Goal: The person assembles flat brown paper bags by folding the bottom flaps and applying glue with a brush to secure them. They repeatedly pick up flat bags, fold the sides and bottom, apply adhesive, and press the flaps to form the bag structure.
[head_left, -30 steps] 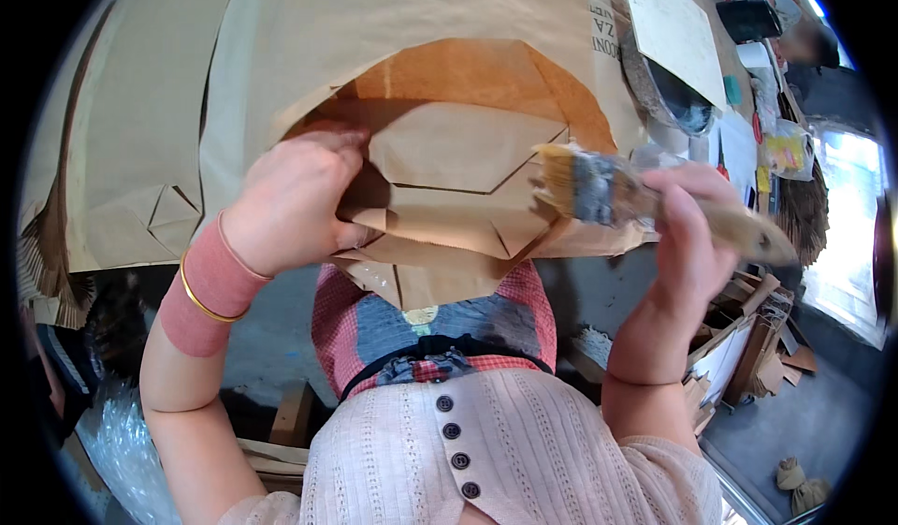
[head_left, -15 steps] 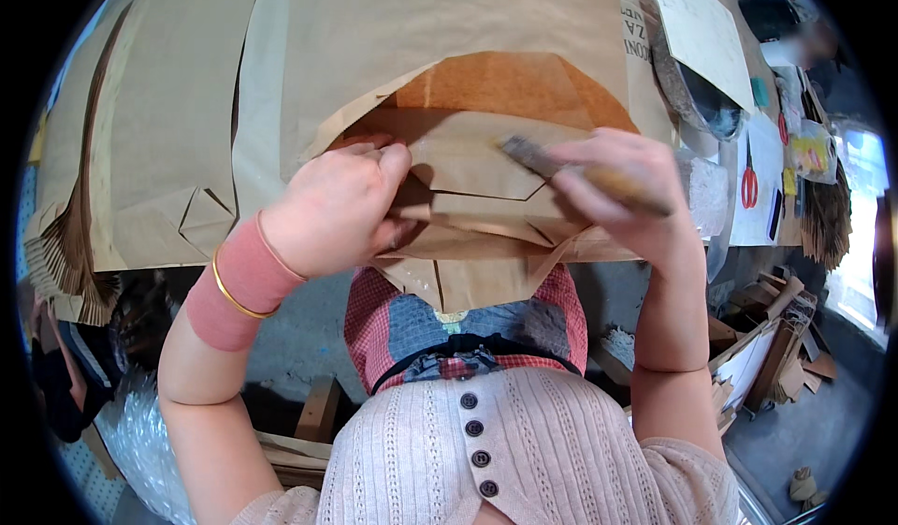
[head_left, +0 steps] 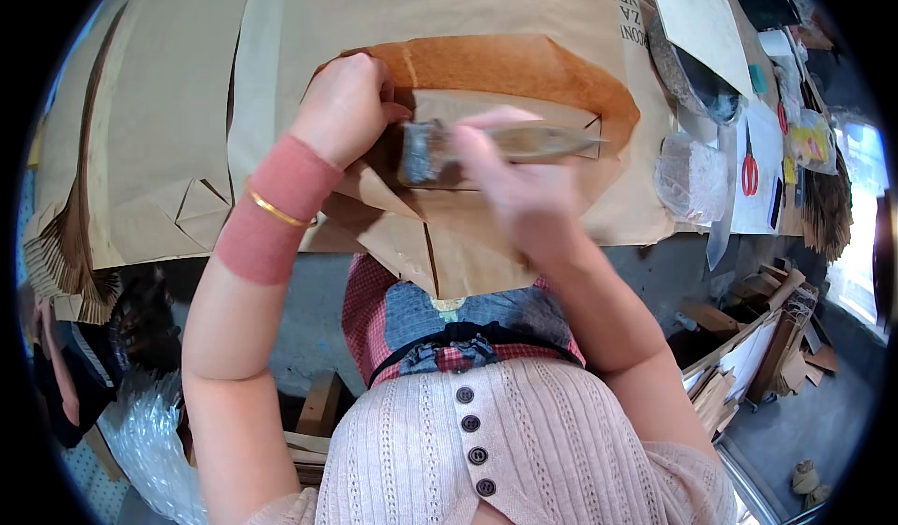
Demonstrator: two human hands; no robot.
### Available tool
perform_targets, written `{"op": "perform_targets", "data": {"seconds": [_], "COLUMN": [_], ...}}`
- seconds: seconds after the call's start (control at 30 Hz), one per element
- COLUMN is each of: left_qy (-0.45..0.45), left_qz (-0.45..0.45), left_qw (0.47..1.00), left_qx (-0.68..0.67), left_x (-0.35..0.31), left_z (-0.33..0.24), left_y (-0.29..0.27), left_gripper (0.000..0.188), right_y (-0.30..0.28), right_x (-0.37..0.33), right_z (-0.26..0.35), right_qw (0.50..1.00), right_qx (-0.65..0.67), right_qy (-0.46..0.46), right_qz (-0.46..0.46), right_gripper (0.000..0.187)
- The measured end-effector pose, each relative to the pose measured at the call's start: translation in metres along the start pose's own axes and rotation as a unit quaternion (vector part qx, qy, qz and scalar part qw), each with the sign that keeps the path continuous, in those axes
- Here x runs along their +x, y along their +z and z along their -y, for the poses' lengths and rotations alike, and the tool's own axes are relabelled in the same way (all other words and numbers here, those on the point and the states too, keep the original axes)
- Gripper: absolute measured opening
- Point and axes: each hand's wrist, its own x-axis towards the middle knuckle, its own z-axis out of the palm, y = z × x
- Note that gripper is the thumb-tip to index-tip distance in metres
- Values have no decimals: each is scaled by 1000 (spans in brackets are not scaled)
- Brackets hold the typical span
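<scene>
A large brown paper sack (head_left: 449, 6) lies before me with its near end spread apart, showing an orange-brown inner layer (head_left: 486, 62) and folded flaps. One pointed flap (head_left: 458, 254) hangs over the table edge toward my lap. My left hand (head_left: 351, 104) is closed on the paper at the left side of the opening; its fingertips are partly hidden. In my right hand (head_left: 524, 188), somewhat blurred, is a flat brush (head_left: 552, 141) with a wooden handle. Its greyish head (head_left: 418, 155) is over the folded paper, close to my left fingers; whether it touches is unclear.
More paper sacks (head_left: 168, 104) are layered at the left, with fanned edges. To the right are a plastic-wrapped block (head_left: 690, 179), a grey tub (head_left: 683, 71) partly under a white board (head_left: 697, 20), and red-handled scissors (head_left: 749, 174). Scrap cardboard (head_left: 758, 338) is piled below.
My left hand has moved up and away from me along the opening. The brush has swung left toward it, and the near flaps are folded out further.
</scene>
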Motion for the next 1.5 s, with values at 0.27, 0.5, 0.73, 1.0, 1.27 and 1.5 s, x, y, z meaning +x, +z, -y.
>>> {"op": "perform_targets", "data": {"seconds": [0.27,0.5,0.73,1.0,1.27,1.5], "left_qy": [19,105,170,39,145,200], "left_qz": [-89,-93,-74,-184,-118,-65], "left_qw": [993,963,941,943,975,955], "left_qx": [79,232,282,275,119,210], "left_x": [-1,-8,-10,-42,-49,-39], "left_z": [-3,-36,-45,46,15,15], "left_y": [20,18,26,36,54,37], "left_gripper": [18,2,3,53,61,62], "right_y": [-66,-96,-65,-58,-63,-74], "right_x": [-16,-21,59,58,49,88], "right_z": [8,34,-78,-84,-79,-66], "right_qw": [943,993,874,820,828,865], "right_qx": [-308,2,479,566,540,458], "right_qy": [-93,-89,-72,-22,-16,29], "right_qz": [-88,-81,-29,81,152,204], "right_gripper": [3,24,39,39,37,31]}}
